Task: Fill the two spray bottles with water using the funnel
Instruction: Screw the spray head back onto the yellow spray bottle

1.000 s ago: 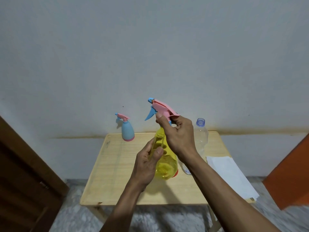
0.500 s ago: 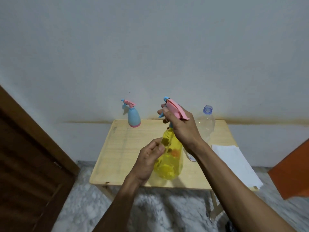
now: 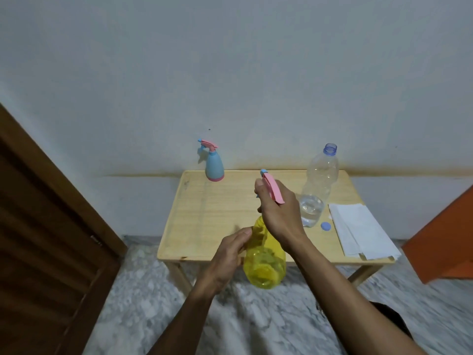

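From the head view, both hands hold a yellow bottle (image 3: pixel 265 262) up in front of the near edge of the desk (image 3: pixel 220 213), its rounded base toward the camera and over the marbled floor (image 3: pixel 158 298). The left hand (image 3: pixel 227 257) wraps the bottle's left side, thumb lying along its upper shoulder, fingers curled round the body. The right hand (image 3: pixel 277 213) is closed over the neck and the pink sprayer (image 3: pixel 272 188), whose blue nozzle tip points up and away toward the wall (image 3: pixel 230 73); whether the sprayer is screwed tight or loose cannot be told. How much water the yellow bottle holds is not clear through the tinted plastic. A blue bottle (image 3: pixel 214 167) with a pink sprayer and pink base stands upright at the far edge of the desk, left of centre, well apart from the hands. A clear bottle (image 3: pixel 317 185) stands uncapped on the right half of the desk, just beyond the right hand, with water only in its lower part. Its blue cap (image 3: pixel 326 226) lies flat on the desk just beside its base. A folded white cloth (image 3: pixel 358 231) lies at the right end, near the cap, its near corner overhanging the desk edge. A brown door (image 3: pixel 46 252) fills the lower left, and an orange panel (image 3: pixel 445 239) shows at the right edge.
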The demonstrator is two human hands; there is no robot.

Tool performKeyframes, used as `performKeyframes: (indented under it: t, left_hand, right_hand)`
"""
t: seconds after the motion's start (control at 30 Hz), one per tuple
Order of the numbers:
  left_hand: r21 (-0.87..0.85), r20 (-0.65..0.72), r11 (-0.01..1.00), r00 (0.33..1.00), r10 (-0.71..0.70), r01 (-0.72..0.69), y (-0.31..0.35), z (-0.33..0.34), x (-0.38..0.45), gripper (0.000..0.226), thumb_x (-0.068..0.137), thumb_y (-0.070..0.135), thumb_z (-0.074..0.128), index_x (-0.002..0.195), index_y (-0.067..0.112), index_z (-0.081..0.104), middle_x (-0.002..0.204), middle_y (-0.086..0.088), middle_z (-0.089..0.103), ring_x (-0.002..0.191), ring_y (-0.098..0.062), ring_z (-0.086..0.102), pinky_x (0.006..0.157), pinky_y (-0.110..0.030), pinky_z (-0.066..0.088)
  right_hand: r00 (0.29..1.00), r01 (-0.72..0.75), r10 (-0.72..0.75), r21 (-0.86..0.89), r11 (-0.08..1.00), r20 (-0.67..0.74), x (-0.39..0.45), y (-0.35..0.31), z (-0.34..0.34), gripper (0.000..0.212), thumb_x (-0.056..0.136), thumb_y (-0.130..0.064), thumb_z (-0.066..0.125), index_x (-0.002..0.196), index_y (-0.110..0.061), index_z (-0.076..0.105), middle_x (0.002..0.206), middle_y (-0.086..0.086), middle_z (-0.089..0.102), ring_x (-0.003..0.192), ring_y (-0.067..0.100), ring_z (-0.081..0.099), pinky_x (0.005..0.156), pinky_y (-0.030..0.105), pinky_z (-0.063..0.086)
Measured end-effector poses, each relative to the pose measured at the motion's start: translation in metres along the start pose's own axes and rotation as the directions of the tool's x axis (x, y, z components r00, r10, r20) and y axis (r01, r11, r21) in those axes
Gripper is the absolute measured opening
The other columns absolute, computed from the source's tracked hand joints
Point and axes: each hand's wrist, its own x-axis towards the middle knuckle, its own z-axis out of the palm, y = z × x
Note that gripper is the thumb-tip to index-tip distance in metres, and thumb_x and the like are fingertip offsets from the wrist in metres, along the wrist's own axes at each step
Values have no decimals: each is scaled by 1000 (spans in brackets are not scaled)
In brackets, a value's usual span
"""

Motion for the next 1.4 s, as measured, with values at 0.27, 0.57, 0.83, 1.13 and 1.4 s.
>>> performKeyframes:
  t: [0.27, 0.57, 0.83, 1.13, 1.4]
  left_hand:
    - [643, -299, 763, 936, 184, 55, -8, -62, -40, 36, 95, 39, 63, 122, 16, 68, 114, 0, 72, 98, -8, 65, 77, -10, 46]
    - [913, -288, 278, 954, -77, 298, -8, -104, -56, 56, 90, 51, 61, 136, 20, 54, 134, -6, 59, 119, -27, 58, 93, -37, 51]
    - [918, -316, 210, 941, -122, 335, -23, -114, -62, 53, 90, 47, 64, 129, 12, 56, 129, -10, 60, 112, -30, 60, 92, -43, 54]
    - [907, -317, 256, 942, -110, 335, -21, -121, -60, 47, 86, 48, 66, 121, 15, 59, 123, -8, 61, 108, -30, 60, 91, -44, 54]
    - [900, -325, 272, 940, -100, 340, -25, -130, -60, 32, 85, 46, 67, 103, 22, 57, 118, -9, 64, 107, -31, 62, 93, -45, 53]
  right_hand:
    - [992, -94, 81, -143, 985, -92, -71, 57, 19, 35, 96, -59, 48, 88, -27, 61, 80, -2, 66, 81, 32, 67, 82, 52, 55]
    - [982, -185, 181, -362, 914, -47, -98, 87, 34, 50, 101, -45, 42, 65, -12, 54, 70, 10, 63, 73, 32, 58, 69, 40, 43]
    - [957, -274, 290, -411, 869, -25, -100, 99, 48, 56, 94, -57, 38, 68, -13, 61, 78, 11, 67, 78, 31, 59, 67, 37, 41]
    - [949, -300, 313, -419, 857, -38, -93, 96, 53, 60, 90, -63, 39, 74, -11, 64, 83, 11, 66, 80, 30, 59, 68, 36, 43]
    - [923, -381, 355, -456, 804, -145, -93, 94, 51, 61, 94, -61, 40, 101, -5, 64, 104, 15, 63, 93, 34, 59, 82, 41, 49]
